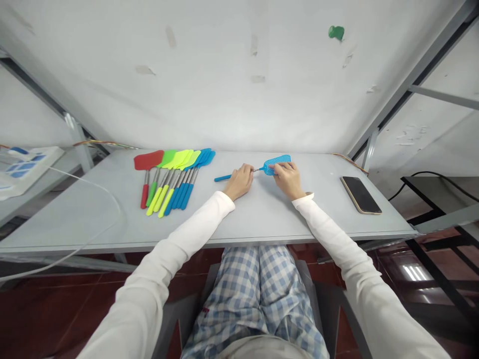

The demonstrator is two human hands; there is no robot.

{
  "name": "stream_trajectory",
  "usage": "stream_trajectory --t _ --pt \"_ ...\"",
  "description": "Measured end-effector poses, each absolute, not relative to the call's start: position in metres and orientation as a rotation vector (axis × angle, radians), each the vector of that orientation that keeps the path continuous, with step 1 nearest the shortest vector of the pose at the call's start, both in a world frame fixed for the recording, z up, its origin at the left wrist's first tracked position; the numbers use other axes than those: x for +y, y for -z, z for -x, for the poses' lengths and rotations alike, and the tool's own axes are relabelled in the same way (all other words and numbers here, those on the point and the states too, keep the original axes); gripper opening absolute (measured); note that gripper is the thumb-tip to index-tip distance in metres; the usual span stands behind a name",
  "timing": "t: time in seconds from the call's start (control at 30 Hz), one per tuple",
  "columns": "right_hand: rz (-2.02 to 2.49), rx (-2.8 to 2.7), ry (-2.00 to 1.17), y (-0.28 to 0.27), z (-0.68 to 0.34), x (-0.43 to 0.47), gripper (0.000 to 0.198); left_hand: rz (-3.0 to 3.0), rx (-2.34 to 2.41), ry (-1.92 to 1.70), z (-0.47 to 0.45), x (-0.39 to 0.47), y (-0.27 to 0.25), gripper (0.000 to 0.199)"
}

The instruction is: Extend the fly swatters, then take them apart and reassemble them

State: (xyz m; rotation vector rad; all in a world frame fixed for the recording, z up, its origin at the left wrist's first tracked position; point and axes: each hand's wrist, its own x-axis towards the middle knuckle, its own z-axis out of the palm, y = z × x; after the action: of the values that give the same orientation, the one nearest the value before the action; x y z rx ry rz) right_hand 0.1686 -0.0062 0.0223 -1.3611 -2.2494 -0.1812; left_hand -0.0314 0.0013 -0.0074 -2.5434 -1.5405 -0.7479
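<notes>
A blue fly swatter (277,160) with a perforated head lies sideways between my hands, just over the grey table. Closed around its thin metal shaft is my left hand (240,181), with the blue handle sticking out to the left. My right hand (288,180) pinches the head near its lower edge and partly covers it. To the left, several more fly swatters lie fanned side by side, heads away from me: a red one (148,160), green (153,188), yellow (163,193) and blue ones (187,192).
A smartphone (360,195) lies on the right of the table (243,224). A white cable (112,197) crosses the left side. A white and blue device (28,169) sits at far left. Behind the table rises a white wall (224,109), with metal frame posts at both sides.
</notes>
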Motion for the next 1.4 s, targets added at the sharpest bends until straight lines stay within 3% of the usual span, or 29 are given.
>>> stream_trajectory --t 0.13,0.3,0.4,0.47,0.53,0.83,1.03,1.27,1.4 --pt "1.216 -2.328 0.145 -0.023 -0.172 -0.010 0.032 2.640 -1.419 0.731 0.027 -0.001 0.007 0.036" --pt "1.382 -1.989 0.111 -0.024 -0.183 0.000 0.053 2.630 -1.376 0.893 0.029 0.005 0.010 0.036" --pt "1.473 -1.725 -0.438 -0.020 -0.190 0.012 0.064 2.595 -1.323 1.007 0.033 0.012 0.017 0.032" --pt "1.358 -1.631 -0.897 -0.018 -0.192 0.018 0.061 2.595 -1.291 1.043 0.035 0.017 0.022 0.029" --pt "1.152 -1.563 -1.142 -0.015 -0.192 0.021 0.054 2.608 -1.287 1.046 0.037 0.020 0.026 0.028" --pt "0.866 -1.551 -1.009 0.006 -0.204 0.039 0.017 2.651 -1.321 0.887 0.040 0.020 0.018 0.052" --pt "0.874 -1.591 -0.916 0.007 -0.213 0.048 0.017 2.674 -1.322 0.906 0.041 0.025 0.020 0.047" --pt "0.994 -1.400 -1.446 -0.011 -0.203 0.027 0.048 2.644 -1.237 0.973 0.037 0.022 0.021 0.040" --pt "0.887 -1.540 -1.279 -0.015 -0.209 0.027 0.049 2.640 -1.225 0.925 0.036 0.024 0.019 0.046"
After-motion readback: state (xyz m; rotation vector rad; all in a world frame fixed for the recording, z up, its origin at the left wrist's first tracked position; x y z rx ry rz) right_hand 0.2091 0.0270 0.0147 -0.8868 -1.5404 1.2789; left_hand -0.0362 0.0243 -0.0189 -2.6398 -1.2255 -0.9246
